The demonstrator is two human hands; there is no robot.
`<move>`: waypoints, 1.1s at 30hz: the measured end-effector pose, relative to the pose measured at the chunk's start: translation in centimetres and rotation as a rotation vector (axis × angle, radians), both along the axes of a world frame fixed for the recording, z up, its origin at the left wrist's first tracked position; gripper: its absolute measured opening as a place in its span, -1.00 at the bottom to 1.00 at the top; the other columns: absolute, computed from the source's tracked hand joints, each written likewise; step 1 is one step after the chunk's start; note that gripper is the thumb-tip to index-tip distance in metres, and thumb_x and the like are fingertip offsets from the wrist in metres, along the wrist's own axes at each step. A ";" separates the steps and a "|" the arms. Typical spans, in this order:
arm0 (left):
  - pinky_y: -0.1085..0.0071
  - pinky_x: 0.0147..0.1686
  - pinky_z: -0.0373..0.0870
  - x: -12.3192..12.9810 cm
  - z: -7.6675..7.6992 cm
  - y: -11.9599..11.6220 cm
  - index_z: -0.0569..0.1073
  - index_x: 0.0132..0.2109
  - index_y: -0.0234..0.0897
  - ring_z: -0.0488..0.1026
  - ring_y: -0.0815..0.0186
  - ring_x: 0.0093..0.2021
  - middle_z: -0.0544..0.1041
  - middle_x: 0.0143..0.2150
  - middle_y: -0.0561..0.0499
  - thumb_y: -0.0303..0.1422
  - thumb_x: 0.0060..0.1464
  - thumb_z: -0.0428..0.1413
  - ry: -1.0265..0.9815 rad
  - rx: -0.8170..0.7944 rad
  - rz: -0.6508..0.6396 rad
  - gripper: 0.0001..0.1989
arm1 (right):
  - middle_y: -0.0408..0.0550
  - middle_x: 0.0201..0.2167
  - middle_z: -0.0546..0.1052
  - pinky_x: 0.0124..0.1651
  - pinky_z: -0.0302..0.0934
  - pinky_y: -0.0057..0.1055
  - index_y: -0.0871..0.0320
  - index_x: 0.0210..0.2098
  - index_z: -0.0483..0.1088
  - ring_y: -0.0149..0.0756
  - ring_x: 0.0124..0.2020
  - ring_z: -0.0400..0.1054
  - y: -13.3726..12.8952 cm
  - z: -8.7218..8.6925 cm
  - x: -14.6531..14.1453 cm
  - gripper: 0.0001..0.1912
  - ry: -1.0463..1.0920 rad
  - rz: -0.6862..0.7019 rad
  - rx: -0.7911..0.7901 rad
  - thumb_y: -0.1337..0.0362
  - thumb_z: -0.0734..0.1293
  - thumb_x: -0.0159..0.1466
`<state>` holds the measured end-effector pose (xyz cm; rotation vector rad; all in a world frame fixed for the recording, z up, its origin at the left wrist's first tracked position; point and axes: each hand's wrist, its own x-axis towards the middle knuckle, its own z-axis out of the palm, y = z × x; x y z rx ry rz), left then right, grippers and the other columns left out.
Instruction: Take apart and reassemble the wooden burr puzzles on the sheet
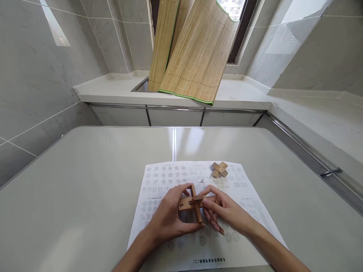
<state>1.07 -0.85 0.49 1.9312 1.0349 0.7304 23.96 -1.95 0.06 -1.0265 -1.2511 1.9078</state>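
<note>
Held above the printed sheet is a wooden interlocking puzzle (185,204) of several crossed brown pieces. One flat piece bears a dark "2" and a slot. My left hand (171,211) grips it from the left, index finger at the top end of the upright piece and thumb at its lower end. From the right, my right hand (222,207) pinches a short piece at the crossing between thumb and index finger. Its other fingers curl below. The fingers partly hide the puzzle's right side.
A white instruction sheet (159,226) with small diagrams lies on the pale table (85,196). A second, lighter wooden cross puzzle (219,170) rests on its upper right. Beyond the table, a bamboo mat (195,56) hangs over the white ledge (113,90) by the window.
</note>
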 end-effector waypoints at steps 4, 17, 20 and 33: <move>0.09 0.07 0.47 0.2 0.2 -0.2 0.30 0.26 -0.08 0.50 0.03 0.07 0.53 0.13 -0.07 -0.32 -0.22 0.52 0.032 0.012 0.018 -0.09 | -0.30 -0.59 0.46 -0.70 0.20 -0.57 0.10 -0.10 0.31 -0.43 -0.71 0.33 0.0 0.2 0.4 -0.55 -0.025 0.010 -0.018 -0.16 0.38 0.41; 0.07 0.03 0.50 0.5 0.2 -0.4 0.28 0.28 -0.05 0.52 0.03 0.01 0.53 0.07 -0.07 -0.33 -0.22 0.51 0.059 0.078 0.027 -0.08 | -0.28 -0.58 0.50 -0.69 0.24 -0.56 0.10 -0.14 0.31 -0.41 -0.71 0.37 0.2 0.3 0.7 -0.57 0.008 0.036 -0.031 -0.12 0.40 0.39; 0.02 0.17 0.48 0.5 0.5 -0.5 0.24 0.37 0.00 0.48 -0.03 0.18 0.46 0.24 -0.14 -0.25 -0.06 0.48 -0.004 0.083 -0.041 -0.08 | -0.29 -0.58 0.49 -0.69 0.23 -0.56 0.08 -0.13 0.28 -0.41 -0.72 0.37 0.1 0.2 0.6 -0.57 0.017 0.036 -0.026 -0.14 0.39 0.40; 0.25 0.12 0.53 0.6 0.2 -0.5 0.59 0.08 -0.08 0.49 0.13 0.26 0.44 0.33 -0.10 -0.45 0.43 0.03 -0.095 0.149 -0.005 -0.72 | -0.29 -0.59 0.51 -0.70 0.22 -0.56 0.07 -0.15 0.26 -0.42 -0.74 0.37 0.0 0.2 0.4 -0.60 -0.013 0.018 0.020 -0.12 0.36 0.43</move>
